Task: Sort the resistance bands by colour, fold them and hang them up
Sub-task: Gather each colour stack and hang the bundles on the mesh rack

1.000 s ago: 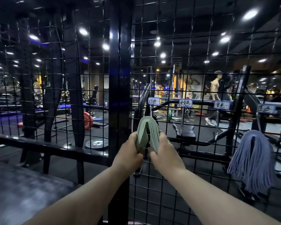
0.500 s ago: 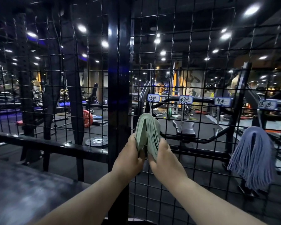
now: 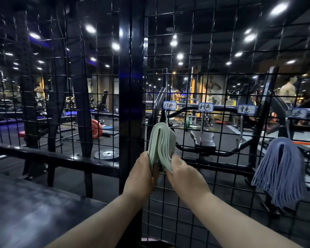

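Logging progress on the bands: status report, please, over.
Grip: left hand and right hand both on folded green resistance bands. Bundle against wire grid under leftmost label, hook hidden. Nothing blocking; blue bands hang far right.

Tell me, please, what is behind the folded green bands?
The black wire grid, with gym machines beyond. The green bands themselves cover any hook inside their fold.

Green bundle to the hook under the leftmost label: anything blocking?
Nothing visible. Left hand and right hand grip the green bundle just below the leftmost label; its hook is mostly hidden behind the fold. The blue bundle hangs far right, apart.
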{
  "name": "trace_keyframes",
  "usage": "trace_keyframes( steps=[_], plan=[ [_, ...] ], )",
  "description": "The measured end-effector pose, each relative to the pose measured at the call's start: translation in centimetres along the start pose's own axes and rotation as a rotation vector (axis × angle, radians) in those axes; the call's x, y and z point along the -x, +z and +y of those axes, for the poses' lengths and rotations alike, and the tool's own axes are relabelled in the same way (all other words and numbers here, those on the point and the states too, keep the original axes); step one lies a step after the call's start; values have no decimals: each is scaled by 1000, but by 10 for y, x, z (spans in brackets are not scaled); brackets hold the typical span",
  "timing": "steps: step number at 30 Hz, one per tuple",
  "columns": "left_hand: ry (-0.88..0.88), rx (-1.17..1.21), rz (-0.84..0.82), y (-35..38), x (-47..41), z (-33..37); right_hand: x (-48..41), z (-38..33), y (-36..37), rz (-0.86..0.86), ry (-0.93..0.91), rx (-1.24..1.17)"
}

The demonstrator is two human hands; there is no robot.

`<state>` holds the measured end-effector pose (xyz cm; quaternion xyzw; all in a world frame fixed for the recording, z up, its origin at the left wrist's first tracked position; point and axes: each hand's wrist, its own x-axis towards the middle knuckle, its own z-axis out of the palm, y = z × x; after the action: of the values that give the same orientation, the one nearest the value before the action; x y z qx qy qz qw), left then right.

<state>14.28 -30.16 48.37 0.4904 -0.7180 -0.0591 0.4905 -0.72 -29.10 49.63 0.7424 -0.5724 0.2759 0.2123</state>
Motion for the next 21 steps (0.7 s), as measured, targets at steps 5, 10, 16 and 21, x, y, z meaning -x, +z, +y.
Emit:
trace_keyframes(
  steps=[5,10,16,21],
  plan=[
    [-62,124,45,-1,0,4,4,10,-2,80,-187,392],
    [-20,130,-8,0,5,-2,6,9,11,4,-210,475],
    [-79,69,27,-1,3,-4,2,-5,7,-76,-154,390],
    [-125,-29,14,3,0,-2,1,-5,16,-117,-90,313]
  ],
)
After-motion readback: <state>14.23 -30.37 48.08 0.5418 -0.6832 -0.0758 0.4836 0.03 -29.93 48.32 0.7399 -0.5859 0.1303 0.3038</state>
